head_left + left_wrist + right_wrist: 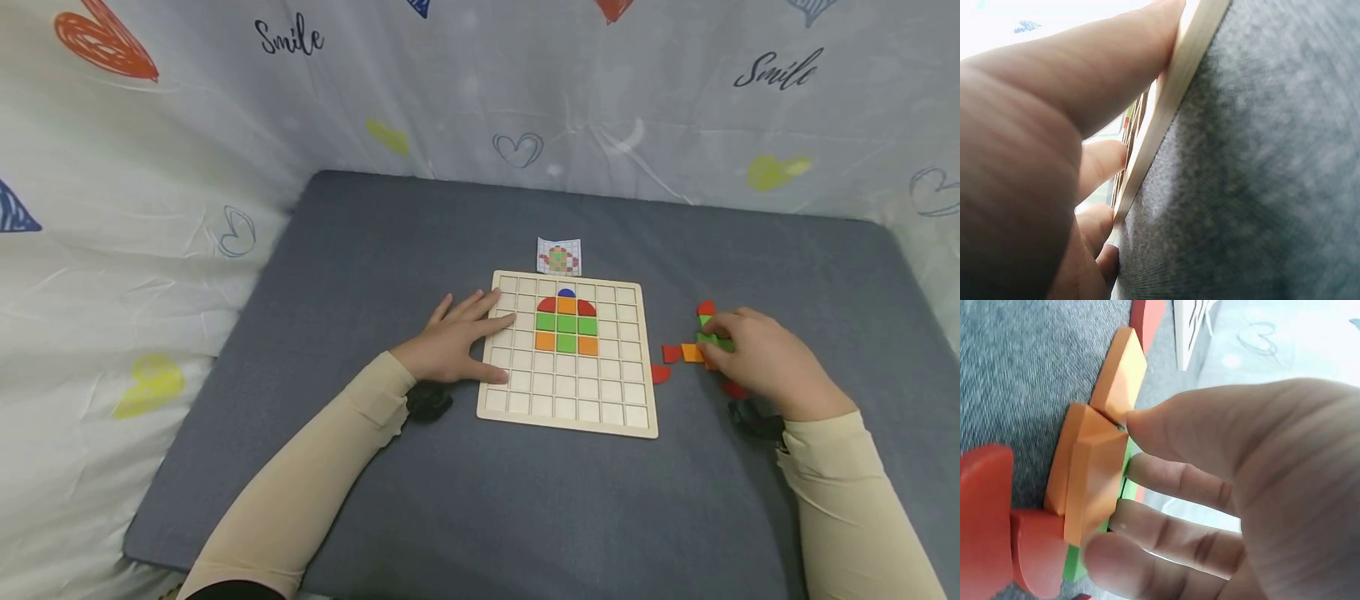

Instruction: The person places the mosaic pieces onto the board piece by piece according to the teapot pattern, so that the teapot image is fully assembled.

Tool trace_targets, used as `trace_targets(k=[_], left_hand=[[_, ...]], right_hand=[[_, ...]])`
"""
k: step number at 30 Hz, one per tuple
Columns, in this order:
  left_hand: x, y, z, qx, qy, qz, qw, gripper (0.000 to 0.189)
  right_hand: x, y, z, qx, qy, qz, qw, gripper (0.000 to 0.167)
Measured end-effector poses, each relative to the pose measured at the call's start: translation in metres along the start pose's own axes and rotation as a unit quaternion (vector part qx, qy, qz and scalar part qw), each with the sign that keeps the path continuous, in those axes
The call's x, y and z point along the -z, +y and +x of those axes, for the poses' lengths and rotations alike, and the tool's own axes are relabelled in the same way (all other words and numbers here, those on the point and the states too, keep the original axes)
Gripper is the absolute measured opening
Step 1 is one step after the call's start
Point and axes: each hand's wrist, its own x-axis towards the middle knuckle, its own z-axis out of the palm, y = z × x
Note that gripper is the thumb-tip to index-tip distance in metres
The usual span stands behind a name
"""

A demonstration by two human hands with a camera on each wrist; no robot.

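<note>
A wooden grid board (517,404) holds blue, red, orange and green pieces in its upper middle. My left hand (450,346) rests along the board's left side, fingers spread, with the thumb on its surface; the left wrist view shows this hand (1016,144) against the board's edge (1154,125). Over a loose pile right of the board is my right hand (772,362). Up close, its thumb and fingertips (1147,428) touch the pile around an orange block (1100,478), which leans on another orange block (1065,462). Green pieces (1074,565) lie partly hidden under the fingers.
A small printed pattern card (558,257) lies just beyond the board's far edge. Red pieces (661,374) lie between the board and the pile. Behind the grey table surface (420,242) hangs a white curtain (450,83) with hearts and lettering.
</note>
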Motion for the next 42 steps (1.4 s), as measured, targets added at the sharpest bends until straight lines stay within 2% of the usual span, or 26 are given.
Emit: trace_targets(k=[14,22,36,42], left_hand=[[-0.001,0.001,0.001,0.006,0.001,0.004,1.0000,0.097],[-0.001,0.001,0.001,0.011,0.002,0.003,0.9999,0.098],[-0.002,0.001,0.000,0.010,0.006,0.004,0.9999,0.097],[-0.001,0.001,0.001,0.010,0.004,0.006,0.9999,0.097]], right_hand=[[-0.003,-0.011,0.003,0.034,-0.012,0.003,0.9993,0.028],[-0.004,-0.013,0.004,0.031,-0.007,0.006,0.9995,0.025],[0.000,-0.022,0.001,0.001,0.015,0.003,0.9999,0.024],[0.005,-0.028,-0.004,0.009,0.028,0.018,0.9994,0.023]])
